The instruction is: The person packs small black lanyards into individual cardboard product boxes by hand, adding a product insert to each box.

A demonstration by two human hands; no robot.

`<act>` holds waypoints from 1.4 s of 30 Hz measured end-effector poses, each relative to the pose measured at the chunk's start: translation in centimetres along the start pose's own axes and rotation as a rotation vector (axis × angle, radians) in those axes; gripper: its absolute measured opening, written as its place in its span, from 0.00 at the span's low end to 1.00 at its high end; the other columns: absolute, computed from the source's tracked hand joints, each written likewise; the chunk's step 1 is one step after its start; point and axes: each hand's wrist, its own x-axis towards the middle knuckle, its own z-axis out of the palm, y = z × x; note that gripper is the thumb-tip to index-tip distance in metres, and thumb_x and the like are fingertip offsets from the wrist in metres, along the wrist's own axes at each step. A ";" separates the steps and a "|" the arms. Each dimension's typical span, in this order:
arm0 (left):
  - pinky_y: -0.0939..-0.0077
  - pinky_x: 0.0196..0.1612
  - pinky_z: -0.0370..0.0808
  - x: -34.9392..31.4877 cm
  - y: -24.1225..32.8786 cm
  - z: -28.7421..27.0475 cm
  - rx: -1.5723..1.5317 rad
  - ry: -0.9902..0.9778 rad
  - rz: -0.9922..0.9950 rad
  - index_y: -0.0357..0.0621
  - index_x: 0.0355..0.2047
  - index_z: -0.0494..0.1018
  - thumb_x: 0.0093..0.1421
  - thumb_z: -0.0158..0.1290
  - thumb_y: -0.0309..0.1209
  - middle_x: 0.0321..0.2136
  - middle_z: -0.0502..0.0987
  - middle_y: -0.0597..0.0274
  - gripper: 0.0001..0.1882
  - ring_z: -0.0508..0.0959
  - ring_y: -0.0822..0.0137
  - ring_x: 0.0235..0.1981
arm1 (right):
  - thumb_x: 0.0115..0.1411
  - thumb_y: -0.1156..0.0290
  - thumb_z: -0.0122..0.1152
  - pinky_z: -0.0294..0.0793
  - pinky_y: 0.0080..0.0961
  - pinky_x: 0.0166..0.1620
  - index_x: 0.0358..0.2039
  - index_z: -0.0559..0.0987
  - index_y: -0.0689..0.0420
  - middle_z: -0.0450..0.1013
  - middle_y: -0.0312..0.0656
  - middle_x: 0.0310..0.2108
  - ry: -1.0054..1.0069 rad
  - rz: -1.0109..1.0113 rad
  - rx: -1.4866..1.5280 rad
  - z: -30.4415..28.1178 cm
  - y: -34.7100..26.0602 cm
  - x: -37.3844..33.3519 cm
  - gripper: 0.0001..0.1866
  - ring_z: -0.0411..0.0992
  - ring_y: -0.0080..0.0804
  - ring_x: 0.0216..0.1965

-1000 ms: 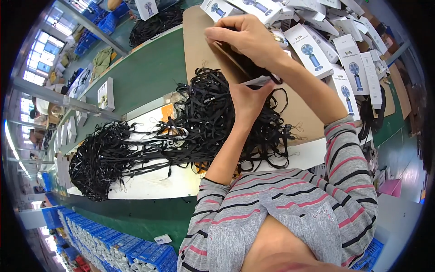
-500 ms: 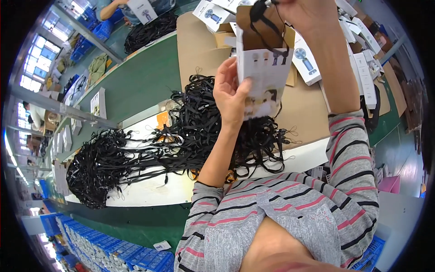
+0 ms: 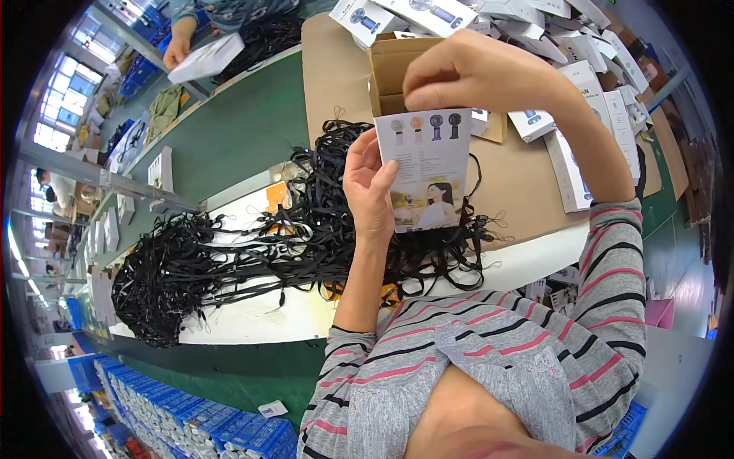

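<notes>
My left hand (image 3: 369,187) grips an upright white carton (image 3: 424,172) by its left side, thumb on the front and fingers behind. The carton's printed face shows small handheld fans and a person; its top is open, with brown cardboard inside. My right hand (image 3: 459,75) is bent over that opening with curled fingers, fingertips at the mouth of the carton. Whatever they may pinch is hidden. A tangled heap of black lanyards (image 3: 321,237) lies beside and below my left hand, and strands run left to a second black bundle (image 3: 157,283).
Many white fan cartons (image 3: 577,164) are piled at the right and far side on brown cardboard (image 3: 520,203). Across the green table (image 3: 245,115) a co-worker's hand (image 3: 180,47) holds a white box (image 3: 208,60). Blue crates (image 3: 206,421) stand lower left.
My right hand has come down to the carton's mouth; the black strap it held above is out of sight. The carton has moved slightly left and nearer. The co-worker's box has tilted and lowered.
</notes>
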 end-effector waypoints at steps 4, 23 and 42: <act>0.70 0.54 0.64 -0.3 0.0 -0.8 0.018 0.002 0.004 0.37 0.50 0.63 0.49 0.56 0.26 0.45 0.72 0.55 0.27 0.71 0.66 0.48 | 0.46 0.70 0.62 0.68 0.27 0.26 0.24 0.77 0.65 0.71 0.45 0.18 -0.056 0.005 -0.061 1.6 0.4 -0.4 0.09 0.68 0.33 0.19; 0.77 0.33 0.69 15.3 11.4 -24.3 0.695 0.593 0.271 0.33 0.38 0.72 0.60 0.50 0.37 0.32 0.74 0.63 0.16 0.72 0.72 0.31 | 0.49 0.68 0.59 0.72 0.29 0.35 0.33 0.78 0.60 0.76 0.46 0.28 0.109 0.161 0.073 10.0 14.1 2.2 0.12 0.74 0.35 0.29; 0.83 0.31 0.68 3.9 1.4 2.6 0.181 -0.688 -0.336 0.34 0.44 0.69 0.60 0.49 0.29 0.24 0.74 0.65 0.13 0.72 0.76 0.26 | 0.61 0.69 0.49 0.71 0.17 0.28 0.27 0.71 0.61 0.69 0.37 0.21 0.602 0.180 1.384 -2.6 -2.2 1.0 0.09 0.66 0.24 0.20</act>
